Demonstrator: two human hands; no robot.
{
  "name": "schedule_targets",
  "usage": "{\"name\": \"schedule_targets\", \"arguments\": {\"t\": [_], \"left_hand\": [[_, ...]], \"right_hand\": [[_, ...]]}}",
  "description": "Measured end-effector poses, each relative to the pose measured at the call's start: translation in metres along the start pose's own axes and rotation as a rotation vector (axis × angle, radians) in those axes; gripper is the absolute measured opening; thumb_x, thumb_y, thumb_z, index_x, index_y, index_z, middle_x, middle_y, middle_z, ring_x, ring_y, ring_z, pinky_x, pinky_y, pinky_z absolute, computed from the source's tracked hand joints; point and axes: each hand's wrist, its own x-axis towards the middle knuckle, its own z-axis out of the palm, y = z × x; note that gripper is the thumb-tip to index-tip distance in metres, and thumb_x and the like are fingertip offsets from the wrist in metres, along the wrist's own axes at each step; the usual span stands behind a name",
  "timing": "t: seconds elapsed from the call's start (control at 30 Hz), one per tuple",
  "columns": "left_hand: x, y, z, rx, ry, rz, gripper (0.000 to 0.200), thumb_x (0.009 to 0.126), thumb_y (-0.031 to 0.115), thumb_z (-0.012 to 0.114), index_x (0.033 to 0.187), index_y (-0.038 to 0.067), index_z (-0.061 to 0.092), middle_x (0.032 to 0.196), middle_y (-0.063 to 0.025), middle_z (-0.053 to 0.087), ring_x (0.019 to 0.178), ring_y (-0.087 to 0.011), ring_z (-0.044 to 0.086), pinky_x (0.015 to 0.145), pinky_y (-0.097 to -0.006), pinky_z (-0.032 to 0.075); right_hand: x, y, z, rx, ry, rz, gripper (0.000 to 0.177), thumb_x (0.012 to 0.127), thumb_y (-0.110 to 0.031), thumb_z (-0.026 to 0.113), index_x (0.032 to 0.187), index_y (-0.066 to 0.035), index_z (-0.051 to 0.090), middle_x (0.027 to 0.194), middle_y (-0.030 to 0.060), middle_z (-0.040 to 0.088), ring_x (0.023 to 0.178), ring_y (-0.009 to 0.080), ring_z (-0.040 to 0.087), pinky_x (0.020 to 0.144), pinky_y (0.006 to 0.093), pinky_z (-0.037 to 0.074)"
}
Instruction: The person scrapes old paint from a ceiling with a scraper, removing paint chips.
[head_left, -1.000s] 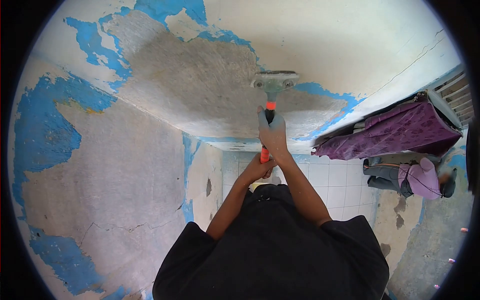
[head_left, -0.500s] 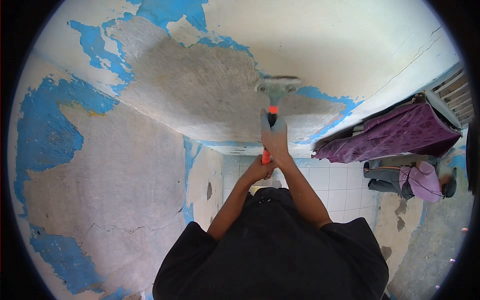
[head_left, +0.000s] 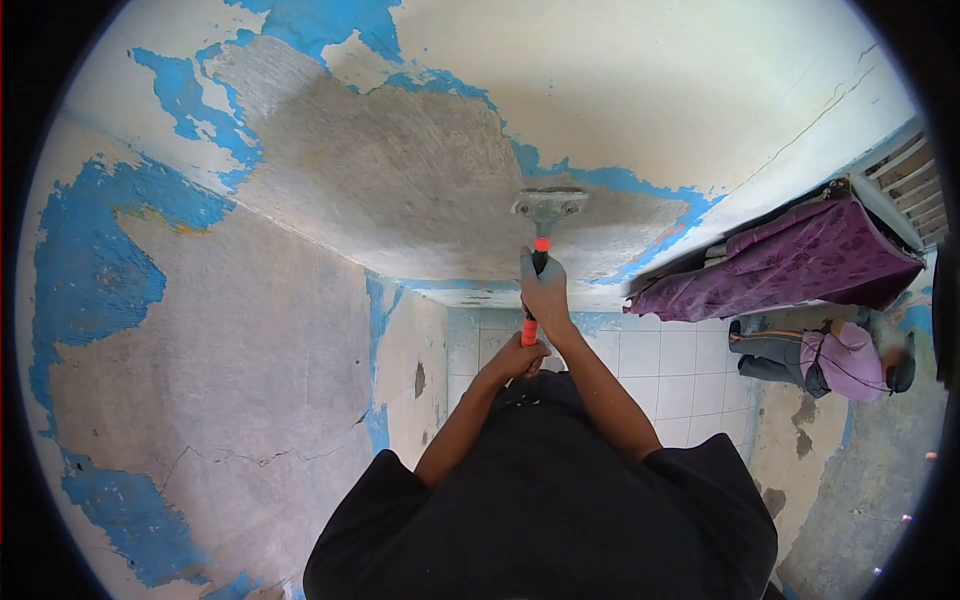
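A scraper (head_left: pixel 547 208) with a wide greyish head and a red and black handle lies against the wall's bare grey patch (head_left: pixel 400 170), just below a strip of blue paint (head_left: pixel 610 178). My right hand (head_left: pixel 545 288) is wrapped round the upper part of the handle, close under the head. Lower down, near my black shirt, my left hand (head_left: pixel 518 358) grips the handle's red end. Cream paint (head_left: pixel 680 80) covers the wall above the blue strip.
At the right, a purple patterned cloth (head_left: pixel 780 258) hangs beside a white grille (head_left: pixel 912 185). Beyond it is a person in a pink top (head_left: pixel 845 362). White floor tiles (head_left: pixel 675 372) show below. The left wall (head_left: pixel 230 350) has peeling blue paint.
The scraper and both my hands have moved down, toward my body. More blue paint shows above the scraper head. My grip on the handle looks the same.
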Motion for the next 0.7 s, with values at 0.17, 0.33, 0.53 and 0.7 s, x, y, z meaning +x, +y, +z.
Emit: {"name": "schedule_targets", "arguments": {"t": [0.17,0.33,0.53,0.7], "left_hand": [[-0.003,0.024,0.003,0.103,0.05,0.076,0.031,0.084,0.016,0.061,0.057,0.007,0.046,0.046,-0.0026,0.043,0.037,-0.0126,0.042,0.038,-0.0279,0.033],[0.001,0.053,0.006,0.047,-0.005,0.158,0.031,0.084,0.016,0.061,0.058,0.007,0.047,0.046,-0.0032,0.044,0.037,-0.0129,0.042,0.037,-0.0281,0.032],[0.001,-0.005,-0.007,-0.003,0.0,-0.055,0.03,0.083,0.015,0.06,0.057,0.007,0.046,0.045,-0.0028,0.043,0.036,-0.0127,0.041,0.036,-0.0287,0.032],[-0.008,0.018,0.001,0.015,-0.055,0.019,0.03,0.082,0.014,0.06,0.057,0.006,0.046,0.045,-0.0027,0.043,0.036,-0.0132,0.041,0.036,-0.0292,0.033]], "right_hand": [[0.006,-0.019,0.002,0.022,0.01,-0.072,0.041,0.093,-0.032,0.055,0.064,-0.006,0.043,0.044,0.0004,0.041,0.032,0.0124,0.043,0.033,0.029,0.033],[0.007,-0.061,-0.002,-0.005,0.009,-0.124,0.04,0.093,-0.031,0.055,0.065,-0.004,0.045,0.047,0.0016,0.043,0.038,0.0111,0.044,0.037,0.0295,0.034],[-0.001,0.008,0.005,0.022,0.008,0.013,0.042,0.093,-0.032,0.055,0.063,-0.007,0.043,0.044,0.0,0.04,0.032,0.0127,0.041,0.033,0.0295,0.033],[-0.003,-0.033,-0.001,0.061,-0.055,0.062,0.041,0.093,-0.032,0.055,0.062,-0.007,0.042,0.044,-0.0003,0.04,0.032,0.0128,0.042,0.032,0.0292,0.033]]}}
